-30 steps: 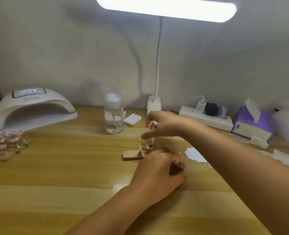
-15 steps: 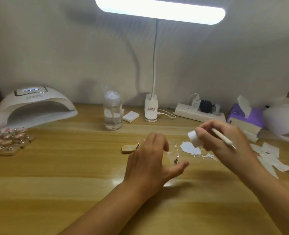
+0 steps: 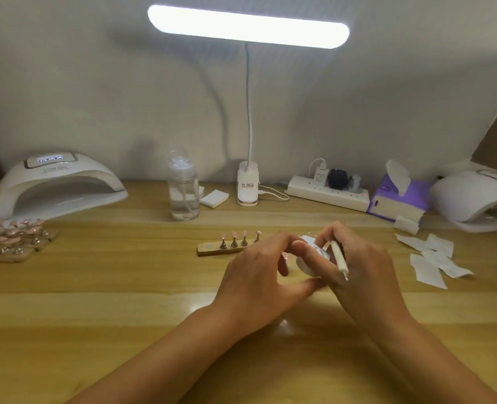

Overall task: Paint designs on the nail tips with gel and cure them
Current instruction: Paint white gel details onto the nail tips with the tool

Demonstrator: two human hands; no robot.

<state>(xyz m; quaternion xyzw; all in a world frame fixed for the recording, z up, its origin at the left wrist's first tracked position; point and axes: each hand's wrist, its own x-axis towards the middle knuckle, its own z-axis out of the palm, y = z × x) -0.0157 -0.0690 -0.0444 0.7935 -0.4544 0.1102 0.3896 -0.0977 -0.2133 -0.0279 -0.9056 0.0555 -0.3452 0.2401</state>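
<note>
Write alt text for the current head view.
The left hand and right hand hold a small white jar at a wooden desk; the right also grips a white nail-art pen. Behind, a wooden holder carries four nail tips; curing lamps sit at both ends.

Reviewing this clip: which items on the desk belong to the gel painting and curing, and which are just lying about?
In use:
gel pot, gripped by left hand and right hand
white brush in the right hand
nail tips on the wooden holder
curing lamp at left

Lying about:
pump bottle
power strip
tissue box
paper wipes
</note>
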